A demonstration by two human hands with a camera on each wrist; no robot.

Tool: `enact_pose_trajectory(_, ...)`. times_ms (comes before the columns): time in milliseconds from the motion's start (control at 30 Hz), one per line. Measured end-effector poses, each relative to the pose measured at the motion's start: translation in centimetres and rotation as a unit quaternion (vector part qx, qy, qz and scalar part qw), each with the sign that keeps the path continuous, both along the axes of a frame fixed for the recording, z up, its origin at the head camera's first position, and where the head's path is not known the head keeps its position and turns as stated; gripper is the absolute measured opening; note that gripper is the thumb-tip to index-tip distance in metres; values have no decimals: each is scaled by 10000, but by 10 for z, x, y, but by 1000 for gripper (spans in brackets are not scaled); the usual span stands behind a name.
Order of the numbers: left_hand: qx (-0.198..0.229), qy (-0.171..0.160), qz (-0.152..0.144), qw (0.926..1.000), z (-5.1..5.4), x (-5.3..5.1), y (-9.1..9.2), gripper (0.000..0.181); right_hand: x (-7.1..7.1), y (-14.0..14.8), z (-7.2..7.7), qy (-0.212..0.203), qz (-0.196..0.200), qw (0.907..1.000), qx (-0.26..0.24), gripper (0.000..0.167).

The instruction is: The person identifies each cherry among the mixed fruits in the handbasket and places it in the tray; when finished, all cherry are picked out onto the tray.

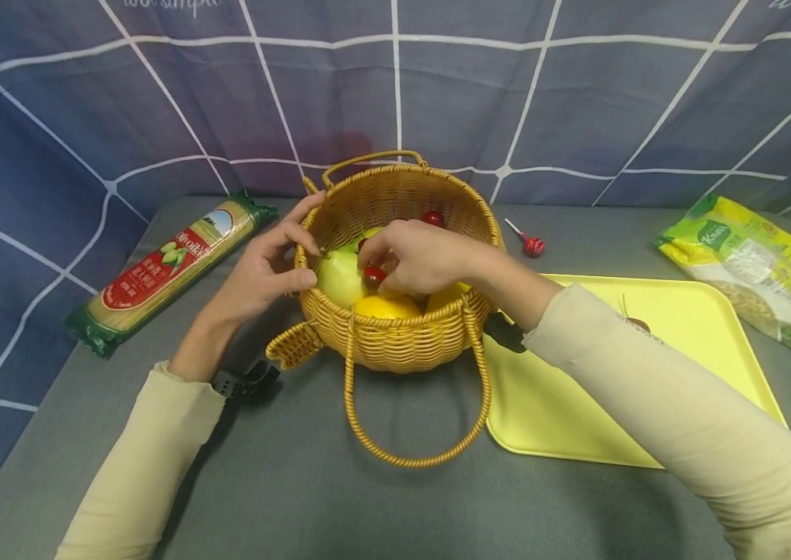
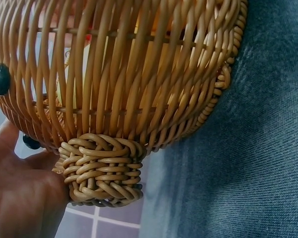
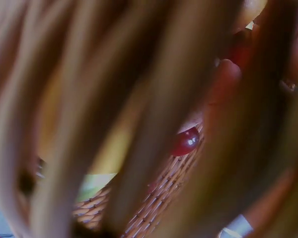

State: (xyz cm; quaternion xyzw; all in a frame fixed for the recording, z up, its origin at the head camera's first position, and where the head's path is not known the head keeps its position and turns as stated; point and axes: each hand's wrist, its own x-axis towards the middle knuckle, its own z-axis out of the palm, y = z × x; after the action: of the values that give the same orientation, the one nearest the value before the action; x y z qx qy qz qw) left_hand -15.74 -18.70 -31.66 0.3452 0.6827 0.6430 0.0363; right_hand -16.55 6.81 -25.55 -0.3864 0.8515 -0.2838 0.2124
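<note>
A wicker basket [image 1: 402, 342] stands in the middle with fruit inside. My left hand [image 1: 262, 260] holds its left rim, with fingertips over the edge; in the left wrist view that hand [image 2: 25, 193] is beside the woven wall. Inside the basket, my right hand [image 1: 419, 253] pinches a glossy red cherry [image 1: 373, 275] above the fruit. A pale green pear [image 1: 341, 278] lies by the left wall, beside a yellow lemon [image 1: 386, 308]. Another red cherry [image 1: 432, 218] is near the back wall. Blurred wicker strands cover much of the right wrist view, where a cherry [image 3: 186, 141] shows.
A yellow tray [image 1: 563, 404] lies right of the basket, bearing a small dark red item with thin stems [image 1: 636, 323]. Behind it is a red lollipop [image 1: 533, 246]. A spaghetti pack [image 1: 171, 268] lies left, a yellow-green Knorr bag [image 1: 759, 272] right. The basket's handle [image 1: 418, 462] hangs forward.
</note>
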Motion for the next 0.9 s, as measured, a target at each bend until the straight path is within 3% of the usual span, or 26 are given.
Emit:
enact_pose_trajectory(333,-39,-12,37,10000,1,-1,-2,56,0,-2,0,152,246,9995,-104,22)
enact_pose_trajectory(767,26,-18,0,10000,0,1,0,49,7,2,4,-266,-213,9975,-613,37)
enact_pose_trajectory(900,35,-47,1,10000,-2,0,0,50,9,4,6,-42,-284,9978,-602,35)
